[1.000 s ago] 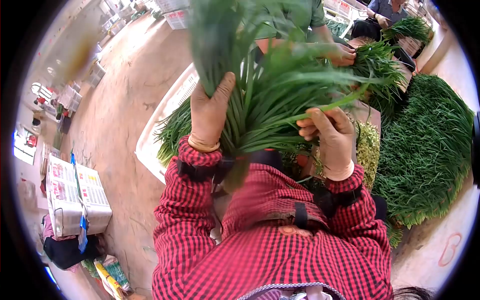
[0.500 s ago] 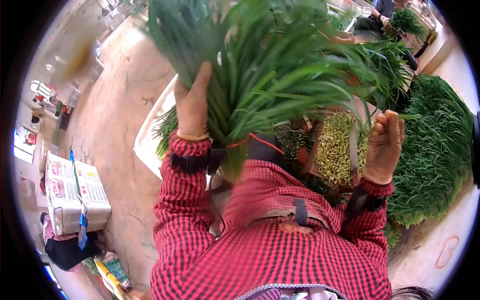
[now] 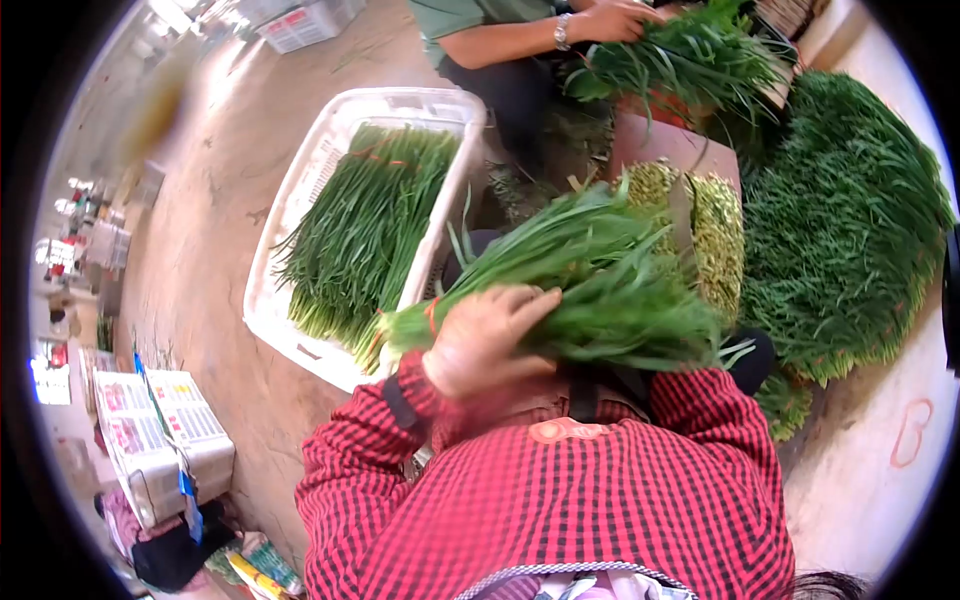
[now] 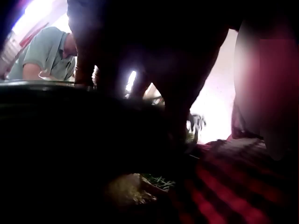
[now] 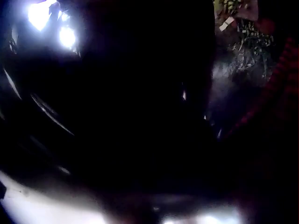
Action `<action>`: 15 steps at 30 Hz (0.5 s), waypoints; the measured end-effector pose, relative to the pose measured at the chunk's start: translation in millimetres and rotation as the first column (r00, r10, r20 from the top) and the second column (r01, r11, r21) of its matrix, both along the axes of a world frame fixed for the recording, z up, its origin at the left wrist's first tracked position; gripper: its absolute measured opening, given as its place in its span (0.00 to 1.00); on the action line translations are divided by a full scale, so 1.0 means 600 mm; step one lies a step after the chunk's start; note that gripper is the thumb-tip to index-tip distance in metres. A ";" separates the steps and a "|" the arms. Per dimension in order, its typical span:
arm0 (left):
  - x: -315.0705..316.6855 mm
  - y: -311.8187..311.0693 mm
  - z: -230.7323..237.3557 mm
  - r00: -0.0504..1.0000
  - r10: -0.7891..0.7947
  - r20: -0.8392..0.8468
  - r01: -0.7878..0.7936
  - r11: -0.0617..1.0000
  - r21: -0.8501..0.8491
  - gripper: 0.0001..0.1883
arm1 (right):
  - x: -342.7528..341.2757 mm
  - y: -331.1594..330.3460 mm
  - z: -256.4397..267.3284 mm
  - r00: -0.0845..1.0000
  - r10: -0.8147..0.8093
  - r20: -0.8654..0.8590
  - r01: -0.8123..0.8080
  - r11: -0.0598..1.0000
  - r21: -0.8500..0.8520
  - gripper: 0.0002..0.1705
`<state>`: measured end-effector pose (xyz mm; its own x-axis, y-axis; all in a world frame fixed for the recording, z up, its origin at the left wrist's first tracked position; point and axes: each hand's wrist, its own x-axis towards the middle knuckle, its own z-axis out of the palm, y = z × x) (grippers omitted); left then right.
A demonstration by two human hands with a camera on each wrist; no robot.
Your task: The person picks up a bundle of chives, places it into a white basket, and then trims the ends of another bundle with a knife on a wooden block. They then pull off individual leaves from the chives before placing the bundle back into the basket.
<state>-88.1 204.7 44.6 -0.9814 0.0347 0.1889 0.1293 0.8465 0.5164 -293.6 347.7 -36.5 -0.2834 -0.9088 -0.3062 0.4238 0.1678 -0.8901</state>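
Observation:
A bundle of green garlic chives [image 3: 610, 310] lies sideways across the lap, its pale cut stems to the left and leaf tips to the right. A red band [image 3: 431, 318] circles it near the stems. My left hand [image 3: 490, 335] grips it just right of the band; in the left wrist view, the fingers [image 4: 182, 70] show as a dark outline. The right hand is hidden beneath the leaves, and the right wrist view is mostly dark. To the left, a white plastic crate [image 3: 262, 250] contains more chives [image 3: 365, 225] tied with red bands.
A large stack of chives [image 3: 840, 230] stands at the right by the wall. Ahead is a box of pale trimmings [image 3: 718, 235]. Another person in a green shirt [image 3: 480, 15] handles chives [image 3: 690, 60] at the top. White crates [image 3: 165, 430] stand at the left.
The chive bundle has come down from upright to lying across the lap, leaves swinging right. My right hand has gone out of sight beneath it. The head view now shows more of the white crate.

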 end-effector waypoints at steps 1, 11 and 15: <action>0.012 0.004 -0.001 0.997 -0.064 -0.032 0.065 0.997 0.030 0.43 | -0.004 0.006 -0.009 1.000 -0.022 -0.004 0.022 1.000 0.022 0.54; 0.141 -0.068 -0.019 0.913 0.405 0.060 -0.396 0.910 -0.124 0.37 | -0.021 0.037 -0.054 0.988 -0.148 -0.046 0.153 0.982 0.115 0.44; 0.157 -0.084 -0.064 0.863 0.447 0.234 -0.361 0.872 -0.332 0.55 | -0.045 0.054 -0.078 0.972 -0.206 -0.109 0.223 0.958 0.180 0.41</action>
<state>6.4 154.2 6.2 -0.9265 -0.3701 -0.0687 -0.3759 0.8999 0.2213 -320.5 380.1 -83.2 -0.4993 -0.7513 -0.4316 0.3893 0.2505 -0.8864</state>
